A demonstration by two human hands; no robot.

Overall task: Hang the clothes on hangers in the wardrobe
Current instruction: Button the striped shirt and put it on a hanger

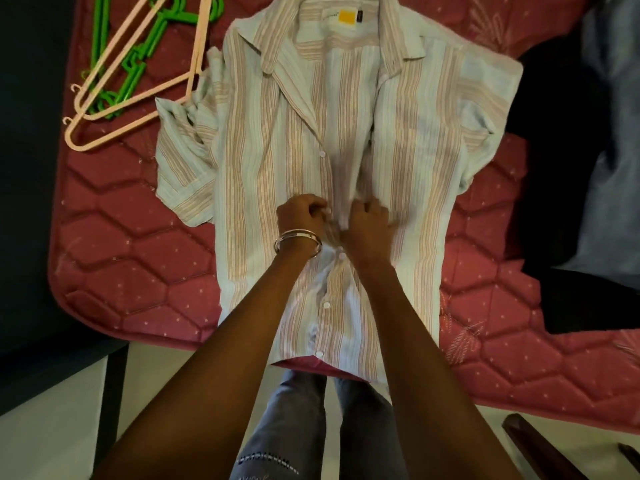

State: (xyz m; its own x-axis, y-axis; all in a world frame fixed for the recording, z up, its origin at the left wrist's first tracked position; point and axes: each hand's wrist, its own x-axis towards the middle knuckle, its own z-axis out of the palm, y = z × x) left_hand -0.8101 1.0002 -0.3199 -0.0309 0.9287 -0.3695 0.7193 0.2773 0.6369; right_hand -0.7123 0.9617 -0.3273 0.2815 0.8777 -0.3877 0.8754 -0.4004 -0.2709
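Both hands [334,220] pinch the striped shirt [415,174]; yellow collar label [345,18] unreadable.

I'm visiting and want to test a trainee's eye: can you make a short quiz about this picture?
1. True or false: the shirt already hangs on a hanger.
2. Which hangers lie on top: A pink, B green?
3. Fill in: both hands, left and right, work at the shirt's ___ edges, near a button.

Key: 1 false, it lies flat on the mattress; 2 A; 3 front.
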